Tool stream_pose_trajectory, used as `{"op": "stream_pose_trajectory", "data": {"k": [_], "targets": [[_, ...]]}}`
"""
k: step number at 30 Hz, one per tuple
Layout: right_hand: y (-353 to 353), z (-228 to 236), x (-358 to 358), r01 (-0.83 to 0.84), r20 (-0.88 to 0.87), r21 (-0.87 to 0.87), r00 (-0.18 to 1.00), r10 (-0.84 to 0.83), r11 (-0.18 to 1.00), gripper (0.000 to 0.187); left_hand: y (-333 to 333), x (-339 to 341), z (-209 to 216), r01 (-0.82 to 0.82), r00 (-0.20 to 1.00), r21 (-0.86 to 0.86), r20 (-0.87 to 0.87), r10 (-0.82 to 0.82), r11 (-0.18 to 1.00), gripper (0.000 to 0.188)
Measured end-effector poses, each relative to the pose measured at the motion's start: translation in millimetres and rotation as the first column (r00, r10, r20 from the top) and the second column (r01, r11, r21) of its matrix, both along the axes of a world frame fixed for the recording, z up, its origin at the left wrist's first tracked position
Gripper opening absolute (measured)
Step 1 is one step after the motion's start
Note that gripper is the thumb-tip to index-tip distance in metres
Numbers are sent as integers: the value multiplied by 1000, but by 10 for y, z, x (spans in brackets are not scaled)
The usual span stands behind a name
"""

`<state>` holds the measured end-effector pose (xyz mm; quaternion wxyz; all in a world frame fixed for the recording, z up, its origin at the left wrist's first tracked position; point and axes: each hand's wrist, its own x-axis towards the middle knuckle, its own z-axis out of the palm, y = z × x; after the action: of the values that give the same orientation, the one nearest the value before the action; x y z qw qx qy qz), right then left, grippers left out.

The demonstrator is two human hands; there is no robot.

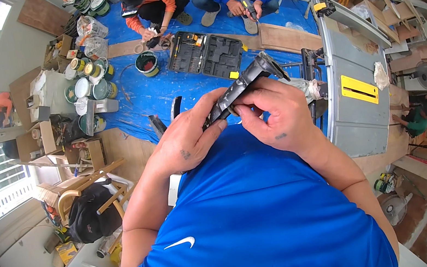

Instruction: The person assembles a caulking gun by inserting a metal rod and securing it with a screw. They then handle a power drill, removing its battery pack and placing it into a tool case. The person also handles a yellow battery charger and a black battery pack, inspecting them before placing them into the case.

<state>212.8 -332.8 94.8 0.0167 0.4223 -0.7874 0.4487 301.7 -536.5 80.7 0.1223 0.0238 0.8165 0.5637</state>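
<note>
workshop, with table saw, tool case, lidded buckets

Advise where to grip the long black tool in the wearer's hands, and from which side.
Probably the straight middle of the long black tool, from above: that stretch is narrow and exposed, slanting toward the picture's upper right. The left hand covers its lower-left part and the right hand crowds its near side. Its upper-right end looks wider, likely a poorer hold.

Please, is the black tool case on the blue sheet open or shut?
Open: the case lies unfolded, the moulded insides of both halves showing.
</note>
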Motion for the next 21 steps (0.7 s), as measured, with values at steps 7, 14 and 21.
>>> {"op": "stream_pose_trajectory", "data": {"k": [7, 14, 21], "targets": [[-25, 31, -50, -20, -42, 26, 999, 21, 999, 16, -18, -20, 27, -7, 1000, 1, 19, 7, 1000, 55], [-78, 4, -85, -7, -51, 34, 999, 9, 999, 13, -43, -58, 31, -7, 999, 8, 48, 7, 1000, 55], [-138, -1, -47, 49, 7, -27, 999, -49, 998, 10, -57, -79, 44, -10, 999, -7, 32, 11, 1000, 55]]}}
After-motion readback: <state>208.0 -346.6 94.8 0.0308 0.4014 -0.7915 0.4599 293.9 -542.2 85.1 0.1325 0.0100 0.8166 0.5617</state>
